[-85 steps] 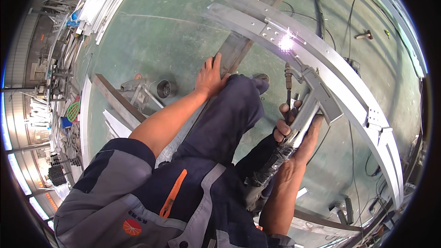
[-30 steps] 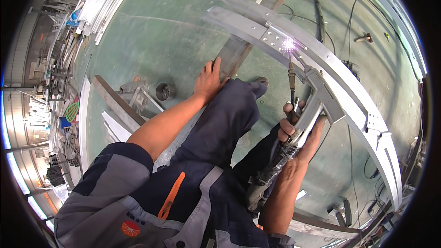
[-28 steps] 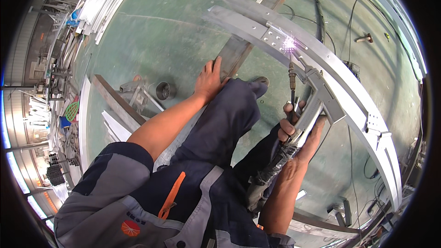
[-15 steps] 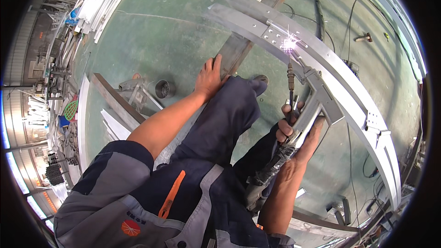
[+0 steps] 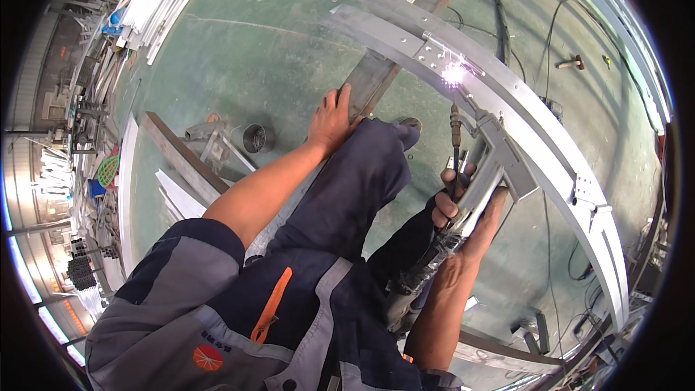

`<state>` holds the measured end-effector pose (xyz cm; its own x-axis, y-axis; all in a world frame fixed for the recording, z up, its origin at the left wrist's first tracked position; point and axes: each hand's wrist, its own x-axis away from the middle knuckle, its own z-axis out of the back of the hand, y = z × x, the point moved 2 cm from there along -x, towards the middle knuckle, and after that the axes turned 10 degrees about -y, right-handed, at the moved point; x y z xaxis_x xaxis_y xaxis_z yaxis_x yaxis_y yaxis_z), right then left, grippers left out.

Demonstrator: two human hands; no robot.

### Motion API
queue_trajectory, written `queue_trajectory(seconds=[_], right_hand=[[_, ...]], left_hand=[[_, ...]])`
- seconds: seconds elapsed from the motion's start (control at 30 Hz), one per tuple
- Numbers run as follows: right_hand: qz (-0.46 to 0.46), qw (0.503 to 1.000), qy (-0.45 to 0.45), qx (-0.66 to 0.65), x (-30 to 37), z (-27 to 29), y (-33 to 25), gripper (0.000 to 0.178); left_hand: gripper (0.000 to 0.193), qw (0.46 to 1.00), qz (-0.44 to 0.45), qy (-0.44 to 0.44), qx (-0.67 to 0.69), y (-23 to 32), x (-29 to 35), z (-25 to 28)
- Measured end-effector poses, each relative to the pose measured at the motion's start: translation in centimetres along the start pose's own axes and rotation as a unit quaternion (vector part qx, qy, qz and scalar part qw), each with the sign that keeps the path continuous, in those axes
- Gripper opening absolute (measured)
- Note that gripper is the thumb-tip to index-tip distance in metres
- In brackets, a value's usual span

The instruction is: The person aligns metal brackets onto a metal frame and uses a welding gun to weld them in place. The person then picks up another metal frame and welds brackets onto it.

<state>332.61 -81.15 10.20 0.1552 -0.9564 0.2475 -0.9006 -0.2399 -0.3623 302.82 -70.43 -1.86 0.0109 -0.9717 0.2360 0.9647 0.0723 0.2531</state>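
Note:
My right hand is wrapped round the grip of a grey welding gun, whose cable end is bound in black tape. A bright arc with sparks burns at its tip. The glare hides the exact contact spot on the curved metal frame, beside a plate with several holes. My left hand lies by my knee with its fingers stretched along a brown steel beam. Nothing shows in that hand.
A hammer lies on the green floor beyond the frame. Black cables run across the floor. To the left are a round tin and another steel beam. Long white profiles are stacked at the far left.
The welding gun and its arc have shifted slightly down and left along the frame, with my right hand. My left hand stays on the beam.

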Motion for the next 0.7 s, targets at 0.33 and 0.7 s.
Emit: queue_trajectory(seconds=[0.33, 0.7], right_hand=[[0.004, 0.995, -0.009, 0.103, 2.4, -1.8, -1.2, 0.077], [-0.056, 0.603, -0.111, 0.788, 3.0, -4.1, -4.4, 0.052]], left_hand=[[0.088, 1.0, -0.006, 0.0, 0.016, -0.3, 0.1, -0.1], [0.086, 0.998, -0.028, 0.027, 0.04, -0.1, 0.4, -0.4]])
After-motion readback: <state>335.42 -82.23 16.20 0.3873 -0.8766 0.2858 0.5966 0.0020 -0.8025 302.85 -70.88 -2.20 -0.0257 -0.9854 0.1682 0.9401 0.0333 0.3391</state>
